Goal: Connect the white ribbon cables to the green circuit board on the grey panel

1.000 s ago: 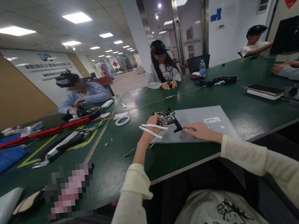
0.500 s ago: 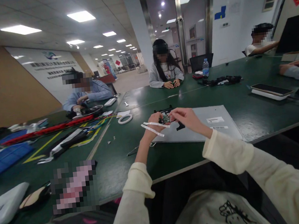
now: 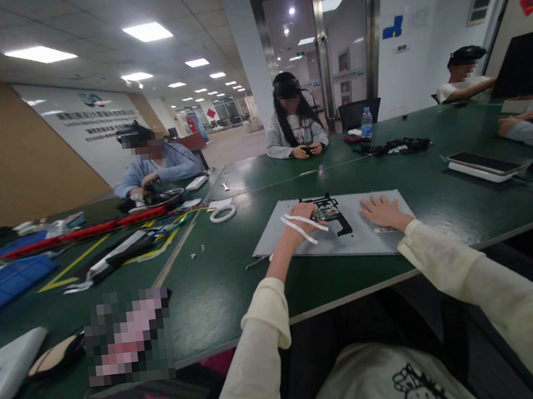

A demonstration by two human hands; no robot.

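Fingers of the right hand (image 3: 385, 212) are spread wide, right of centre; those of the left hand (image 3: 304, 218), near the middle, touch a green-and-black assembly, though how firmly they close I cannot tell. Across the centre of the green desk (image 3: 230, 311), the grey panel (image 3: 278, 239) looks stiff, smooth and fairly heavy, best lifted by opposite edges. Over its middle, the black bracket (image 3: 344, 224) seems light, rigid and snappable: take its outer rim. Smallest, the green circuit board (image 3: 325, 212) against it looks fragile; hold only its edges.
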